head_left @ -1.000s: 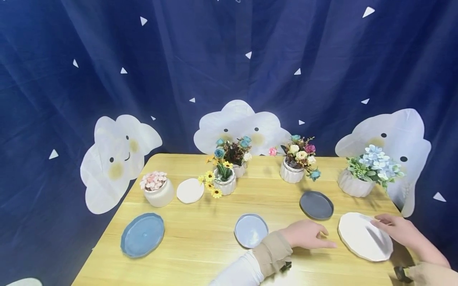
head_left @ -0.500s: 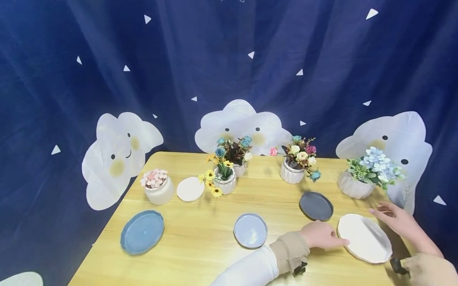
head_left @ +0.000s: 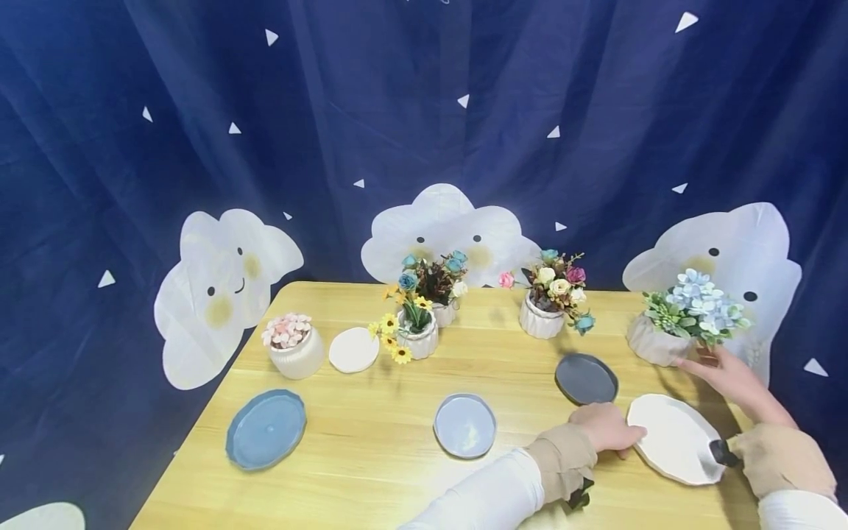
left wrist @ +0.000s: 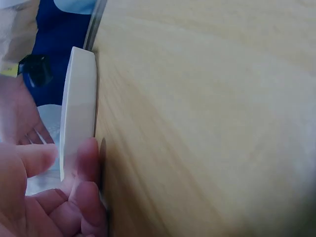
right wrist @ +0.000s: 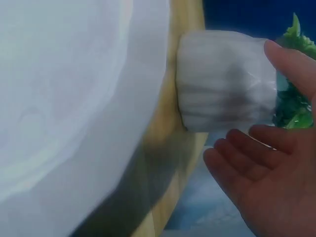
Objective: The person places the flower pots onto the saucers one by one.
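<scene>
A white plate (head_left: 679,445) with a faceted rim lies at the right of the table in the head view. My left hand (head_left: 604,427) pinches its left edge; in the left wrist view the thumb (left wrist: 42,159) lies over the rim and the fingers bend at the outer wall (left wrist: 81,98). Behind the plate stands a white ribbed flowerpot (head_left: 656,341) with blue hydrangeas (head_left: 705,302). My right hand (head_left: 732,379) is beside this pot. In the right wrist view, the thumb is at the pot's upper edge, with the other fingers extended along its near side.
A dark grey plate (head_left: 586,379) lies left of the white one. Farther left are a light blue-grey plate (head_left: 465,425), a blue plate (head_left: 266,429) and a small white plate (head_left: 354,350). Several potted flowers, including a rose pot (head_left: 541,316), stand toward the back.
My left hand has moved right and taken hold of the white plate's edge. My right hand has left the plate's far right side and moved back to the hydrangea pot.
</scene>
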`<state>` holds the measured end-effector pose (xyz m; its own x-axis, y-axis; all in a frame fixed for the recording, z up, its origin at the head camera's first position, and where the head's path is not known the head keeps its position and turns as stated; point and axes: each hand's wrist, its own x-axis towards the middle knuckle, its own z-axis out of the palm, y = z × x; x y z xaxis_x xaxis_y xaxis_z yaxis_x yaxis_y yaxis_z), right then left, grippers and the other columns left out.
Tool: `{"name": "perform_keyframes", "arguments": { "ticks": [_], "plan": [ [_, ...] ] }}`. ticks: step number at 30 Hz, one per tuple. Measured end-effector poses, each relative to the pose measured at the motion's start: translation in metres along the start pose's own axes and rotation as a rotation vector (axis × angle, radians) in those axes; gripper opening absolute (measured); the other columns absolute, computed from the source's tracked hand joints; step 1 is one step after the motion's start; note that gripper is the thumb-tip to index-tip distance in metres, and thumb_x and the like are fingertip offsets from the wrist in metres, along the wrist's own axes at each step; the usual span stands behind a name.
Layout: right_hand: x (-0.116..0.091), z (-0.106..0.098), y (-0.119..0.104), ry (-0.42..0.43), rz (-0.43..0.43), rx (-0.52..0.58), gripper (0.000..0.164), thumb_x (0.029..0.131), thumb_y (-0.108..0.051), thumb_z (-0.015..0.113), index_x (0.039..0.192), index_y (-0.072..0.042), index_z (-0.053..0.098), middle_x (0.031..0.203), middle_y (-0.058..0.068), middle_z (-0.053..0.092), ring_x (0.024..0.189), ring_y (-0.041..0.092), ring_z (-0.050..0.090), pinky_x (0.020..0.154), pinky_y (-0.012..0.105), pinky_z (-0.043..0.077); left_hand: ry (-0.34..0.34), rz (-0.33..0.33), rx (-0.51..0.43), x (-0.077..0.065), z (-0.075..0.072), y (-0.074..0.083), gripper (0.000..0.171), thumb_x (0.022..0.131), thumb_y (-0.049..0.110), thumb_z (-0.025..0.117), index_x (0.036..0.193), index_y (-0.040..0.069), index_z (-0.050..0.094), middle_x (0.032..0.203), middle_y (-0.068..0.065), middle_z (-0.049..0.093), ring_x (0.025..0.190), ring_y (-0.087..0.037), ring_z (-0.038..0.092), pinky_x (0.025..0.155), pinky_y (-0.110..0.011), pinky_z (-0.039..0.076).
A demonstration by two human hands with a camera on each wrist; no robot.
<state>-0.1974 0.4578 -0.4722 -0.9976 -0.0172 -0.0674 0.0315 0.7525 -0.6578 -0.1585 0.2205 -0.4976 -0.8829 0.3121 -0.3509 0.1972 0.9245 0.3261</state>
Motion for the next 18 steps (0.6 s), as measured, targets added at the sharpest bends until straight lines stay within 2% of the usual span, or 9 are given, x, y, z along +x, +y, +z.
{"name": "perform_keyframes", "arguments": {
  "ticks": [2, 3, 8, 12, 14, 16, 18],
  "plan": [
    [0.005, 0.001, -0.001, 0.02, -0.015, 0.006, 0.077, 0.095, -0.033, 0.056, 0.138, 0.019, 0.02, 0.13, 0.047, 0.032, 0.116, 0.061, 0.035, 0.088, 0.061, 0.039, 0.009, -0.032, 0.016, -0.001, -0.002, 0.001, 0.054, 0.085, 0.062, 0.049, 0.048, 0.026, 0.061, 0.054, 0.013, 0.055, 0.057, -0.005, 0.048, 0.052, -0.027, 0.041],
    [0.008, 0.002, -0.001, 0.035, -0.027, 0.005, 0.074, 0.094, -0.032, 0.057, 0.137, 0.018, 0.023, 0.128, 0.047, 0.034, 0.115, 0.061, 0.036, 0.087, 0.062, 0.038, 0.012, -0.045, 0.022, -0.002, -0.002, 0.002, 0.053, 0.085, 0.061, 0.05, 0.047, 0.027, 0.061, 0.052, 0.013, 0.055, 0.057, -0.005, 0.048, 0.051, -0.027, 0.041],
    [0.021, 0.005, 0.001, 0.112, -0.064, -0.009, 0.066, 0.092, -0.03, 0.061, 0.132, 0.015, 0.034, 0.121, 0.045, 0.043, 0.108, 0.055, 0.043, 0.079, 0.042, 0.043, 0.032, -0.065, 0.034, -0.003, -0.003, 0.002, 0.048, 0.086, 0.058, 0.051, 0.049, 0.028, 0.059, 0.045, 0.015, 0.054, 0.055, -0.005, 0.046, 0.051, -0.027, 0.04],
    [0.029, 0.006, 0.004, 0.126, -0.032, 0.053, 0.069, 0.092, -0.034, 0.062, 0.139, 0.006, 0.033, 0.128, 0.038, 0.044, 0.111, 0.044, 0.044, 0.079, 0.035, 0.041, 0.035, -0.054, 0.017, -0.002, -0.003, 0.001, 0.047, 0.088, 0.057, 0.049, 0.052, 0.03, 0.058, 0.045, 0.017, 0.054, 0.055, -0.004, 0.046, 0.053, -0.026, 0.04],
    [0.032, 0.007, 0.005, 0.119, 0.007, 0.113, 0.066, 0.091, -0.038, 0.063, 0.142, -0.006, 0.036, 0.13, 0.022, 0.049, 0.111, 0.026, 0.046, 0.079, 0.028, 0.04, 0.033, -0.05, 0.008, -0.001, -0.002, 0.001, 0.046, 0.09, 0.057, 0.048, 0.053, 0.031, 0.058, 0.045, 0.017, 0.054, 0.055, -0.003, 0.046, 0.054, -0.025, 0.04],
    [0.034, 0.008, 0.007, 0.109, 0.044, 0.193, 0.063, 0.09, -0.04, 0.063, 0.144, -0.018, 0.037, 0.127, 0.0, 0.051, 0.108, 0.008, 0.045, 0.082, 0.022, 0.038, 0.027, -0.049, -0.007, 0.001, -0.001, 0.0, 0.046, 0.091, 0.058, 0.047, 0.054, 0.031, 0.058, 0.045, 0.017, 0.053, 0.056, -0.003, 0.046, 0.055, -0.025, 0.04],
    [0.036, 0.009, 0.008, 0.103, 0.065, 0.267, 0.062, 0.09, -0.04, 0.064, 0.144, -0.029, 0.036, 0.12, -0.018, 0.048, 0.104, -0.006, 0.04, 0.094, 0.021, 0.035, 0.024, -0.049, -0.017, 0.002, 0.0, 0.0, 0.046, 0.091, 0.058, 0.047, 0.054, 0.032, 0.058, 0.045, 0.017, 0.053, 0.056, -0.003, 0.046, 0.057, -0.024, 0.04]
  ]
}}
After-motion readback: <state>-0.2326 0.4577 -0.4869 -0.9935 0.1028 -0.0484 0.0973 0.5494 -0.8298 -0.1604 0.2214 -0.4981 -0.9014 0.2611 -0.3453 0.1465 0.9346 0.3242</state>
